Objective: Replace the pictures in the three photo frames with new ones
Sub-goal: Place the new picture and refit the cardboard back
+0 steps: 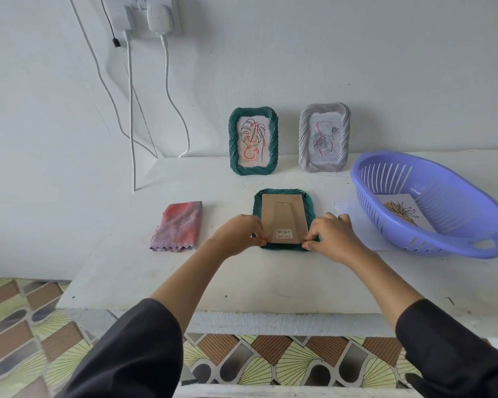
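Note:
A dark green photo frame (283,193) lies face down on the white table, its brown cardboard back panel (283,218) facing up. My left hand (239,234) pinches the panel's near left corner and my right hand (332,235) pinches its near right corner. Against the wall a second green frame (253,140) stands upright with a leaf line drawing. To its right a grey frame (324,137) stands upright with a rose drawing. A picture with a brown plant drawing (403,215) lies inside the blue basket.
The blue slotted plastic basket (431,179) sits at the right on a white sheet of paper (347,209). A folded pink-purple cloth (179,225) lies to the left. White charger cables (131,116) hang down the wall at the back left. The table's front edge (242,311) runs below my forearms.

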`<state>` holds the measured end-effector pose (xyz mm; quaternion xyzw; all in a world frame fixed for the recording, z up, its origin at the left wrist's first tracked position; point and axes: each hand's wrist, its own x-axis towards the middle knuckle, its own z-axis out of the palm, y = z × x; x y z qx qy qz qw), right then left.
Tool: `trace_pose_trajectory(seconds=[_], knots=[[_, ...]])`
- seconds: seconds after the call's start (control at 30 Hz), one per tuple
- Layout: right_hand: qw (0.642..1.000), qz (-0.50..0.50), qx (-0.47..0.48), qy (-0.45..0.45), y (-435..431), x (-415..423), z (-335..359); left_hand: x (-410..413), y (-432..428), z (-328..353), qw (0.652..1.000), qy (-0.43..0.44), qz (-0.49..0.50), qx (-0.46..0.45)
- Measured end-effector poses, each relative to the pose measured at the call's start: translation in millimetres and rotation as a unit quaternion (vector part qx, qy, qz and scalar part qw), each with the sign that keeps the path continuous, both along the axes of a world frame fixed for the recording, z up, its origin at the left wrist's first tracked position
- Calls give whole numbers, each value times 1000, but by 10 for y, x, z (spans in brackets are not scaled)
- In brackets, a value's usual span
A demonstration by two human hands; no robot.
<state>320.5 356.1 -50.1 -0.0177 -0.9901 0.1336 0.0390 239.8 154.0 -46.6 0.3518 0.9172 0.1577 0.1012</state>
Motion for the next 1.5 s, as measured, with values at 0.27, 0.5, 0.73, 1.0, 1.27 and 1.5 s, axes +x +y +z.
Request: trace_pose_trajectory(seconds=[0.27,0.5,0.73,1.0,1.27,1.5], knots=[[998,38,51,19,24,-21,-56,6,-5,8,996,64,-37,-45],[985,52,154,53,-15,-32,-188,67,-16,-75,996,89,-25,-16],[981,50,164,86,-48,45,-238,69,15,-83,994,109,-13,-22],[989,41,108,90,-19,21,-272,74,20,-105,995,92,27,12],[995,-10,17,93,-37,0,-278,85,21,-122,994,88,41,51],[992,-59,-29,107,-109,14,-246,88,18,-127,993,74,54,74]])
